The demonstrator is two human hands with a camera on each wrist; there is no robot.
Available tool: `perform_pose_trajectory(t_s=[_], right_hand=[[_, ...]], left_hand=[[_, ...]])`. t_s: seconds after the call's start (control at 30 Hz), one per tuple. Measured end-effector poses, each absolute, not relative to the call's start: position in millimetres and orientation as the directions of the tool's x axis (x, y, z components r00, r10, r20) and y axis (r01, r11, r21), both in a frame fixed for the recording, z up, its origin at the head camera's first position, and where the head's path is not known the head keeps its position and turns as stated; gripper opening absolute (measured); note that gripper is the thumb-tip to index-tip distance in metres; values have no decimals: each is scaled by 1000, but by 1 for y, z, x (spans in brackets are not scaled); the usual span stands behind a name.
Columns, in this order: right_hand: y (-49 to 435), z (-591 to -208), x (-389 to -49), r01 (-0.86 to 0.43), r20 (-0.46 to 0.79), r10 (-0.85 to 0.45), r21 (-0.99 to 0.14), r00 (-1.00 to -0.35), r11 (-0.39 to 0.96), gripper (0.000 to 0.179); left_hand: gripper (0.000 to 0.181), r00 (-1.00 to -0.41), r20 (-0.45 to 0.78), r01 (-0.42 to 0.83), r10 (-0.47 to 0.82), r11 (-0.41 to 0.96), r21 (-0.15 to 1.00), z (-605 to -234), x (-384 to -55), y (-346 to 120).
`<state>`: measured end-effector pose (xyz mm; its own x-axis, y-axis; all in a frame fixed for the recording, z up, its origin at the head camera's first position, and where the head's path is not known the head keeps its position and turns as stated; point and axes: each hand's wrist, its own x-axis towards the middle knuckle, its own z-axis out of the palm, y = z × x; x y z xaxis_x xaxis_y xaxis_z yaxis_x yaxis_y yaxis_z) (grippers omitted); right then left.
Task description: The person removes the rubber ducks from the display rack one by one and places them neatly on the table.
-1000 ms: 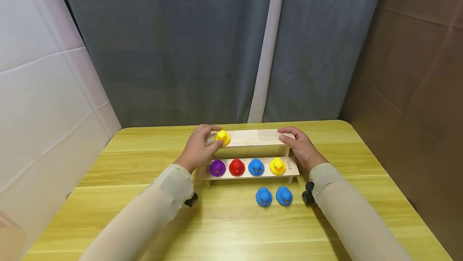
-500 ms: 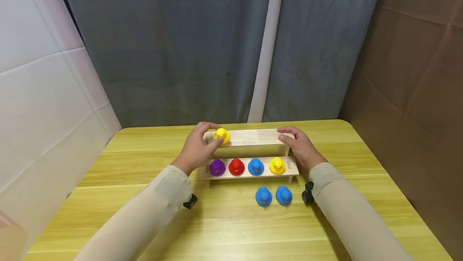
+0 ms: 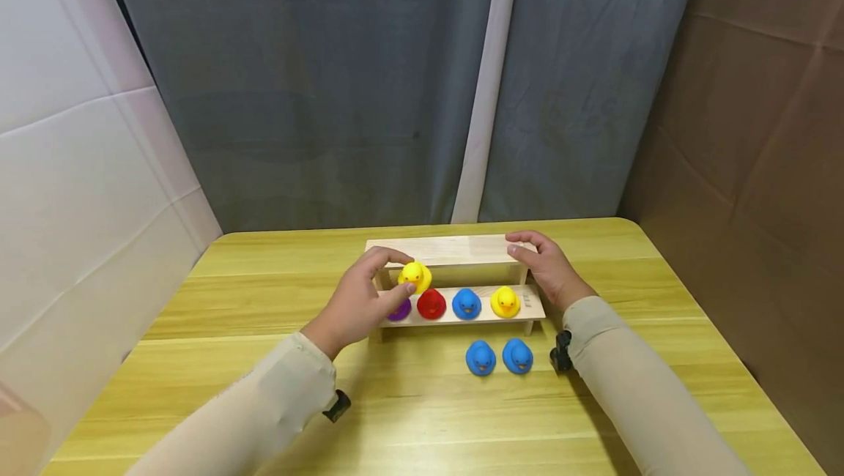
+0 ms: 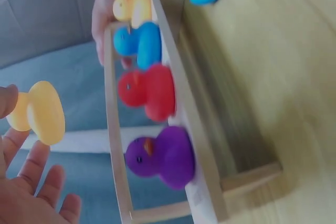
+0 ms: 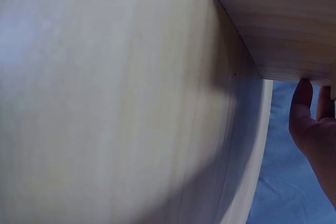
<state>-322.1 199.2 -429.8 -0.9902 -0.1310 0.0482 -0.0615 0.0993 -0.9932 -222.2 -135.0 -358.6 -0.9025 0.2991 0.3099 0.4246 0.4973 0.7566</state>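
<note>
The worktop [image 3: 422,421] carries a two-tier wooden stand [image 3: 455,250]. The right hand [image 3: 552,269] grips its upper board's right end; the left hand [image 3: 361,300] pinches a yellow duck [image 3: 415,276] midair, apart from the stand. Four ducks [image 3: 431,305], purple, red, blue and yellow, line the lower board [image 3: 530,310]; two blue ducks [image 3: 480,359] sit in front.

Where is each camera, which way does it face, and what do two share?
Head: on the head, looking forward and down at the shelf; left hand, right hand and sleeves show.
Left wrist: on that wrist, facing the shelf's ducks; both hands show partly.
Right wrist: on that wrist, facing table and shelf; right hand shows.
Head and left wrist share the held yellow duck.
</note>
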Motion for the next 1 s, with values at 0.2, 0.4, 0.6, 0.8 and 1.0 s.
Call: perform_pose_trajectory(t_s=[0.2,0.4,0.6,0.8,1.0], right_hand=[[200,-429,-319,-59,47,-128,-993,-991,98,45],[200,-427,-317,-61,49,-127,-994,-991,93,45],[199,-427,-318,-71,59,-125,-993,-990,96,44],[198,-429,-319,-60,46,-121,-992,-992,108,42],[199,-429,-320,-57,46,-111,-994,-993,95,41]], left_hand=[[29,-899,284,423,332,500,756,-364,-207,-128],[29,-876,312,463,368,457,760,-372,-195,-123],[28,-877,283,439,388,407,801,-385,-186,-120],[28,-875,258,423,411,385,821,-399,-181,-116],[31,-878,234,410,417,403,819,-408,-179,-110]])
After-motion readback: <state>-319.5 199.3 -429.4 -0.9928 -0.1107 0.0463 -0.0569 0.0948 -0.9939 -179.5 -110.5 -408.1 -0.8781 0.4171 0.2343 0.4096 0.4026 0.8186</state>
